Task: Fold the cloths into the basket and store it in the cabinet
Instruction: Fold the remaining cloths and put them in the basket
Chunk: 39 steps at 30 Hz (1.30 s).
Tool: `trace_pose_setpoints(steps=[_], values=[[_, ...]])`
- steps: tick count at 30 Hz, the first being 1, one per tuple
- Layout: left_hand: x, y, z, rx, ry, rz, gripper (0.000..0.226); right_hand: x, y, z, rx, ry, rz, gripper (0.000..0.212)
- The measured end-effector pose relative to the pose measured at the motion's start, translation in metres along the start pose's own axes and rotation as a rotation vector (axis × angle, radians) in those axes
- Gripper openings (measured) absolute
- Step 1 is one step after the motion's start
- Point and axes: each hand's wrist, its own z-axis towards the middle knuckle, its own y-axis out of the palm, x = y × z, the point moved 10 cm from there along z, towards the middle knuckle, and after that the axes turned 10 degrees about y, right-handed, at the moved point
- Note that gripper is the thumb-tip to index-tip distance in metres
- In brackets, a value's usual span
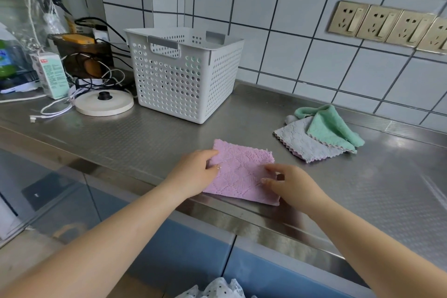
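On the steel counter [145, 133], both hands pinch the pink cloth [242, 172].

Left hand [193, 172] fingers cover pink cloth [242, 169] left edge; grip unclear. Grey cloth [304, 140] partly under green cloth [331, 128].

On the far left of the steel counter [399, 201] lies a round white base [104, 104] with a black knob, among tangled cables [96, 80]. A small carton [52, 75] stands beside it. Four gold sockets [389, 25] sit on the tiled wall [278, 7] at right.
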Motion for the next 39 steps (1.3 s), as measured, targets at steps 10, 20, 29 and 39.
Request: trace_pose_setpoints(steps=[10, 20, 29, 39], values=[[-0.056, -0.070, 0.020, 0.155, -0.001, -0.060, 0.047, -0.050, 0.050, 0.028, -0.168, 0.106, 0.551, 0.039], [-0.142, -0.144, 0.035, 0.108, -0.171, 0.140, 0.039, -0.169, 0.096, 0.062, -0.153, -0.108, 0.267, 0.038], [-0.167, -0.127, 0.024, -0.051, -0.156, 0.439, 0.045, -0.176, 0.110, 0.066, -0.065, -0.168, -0.095, 0.032], [-0.083, -0.115, 0.049, 0.152, 0.084, 0.310, 0.030, -0.133, 0.066, 0.072, 0.022, -0.169, 0.044, 0.039]])
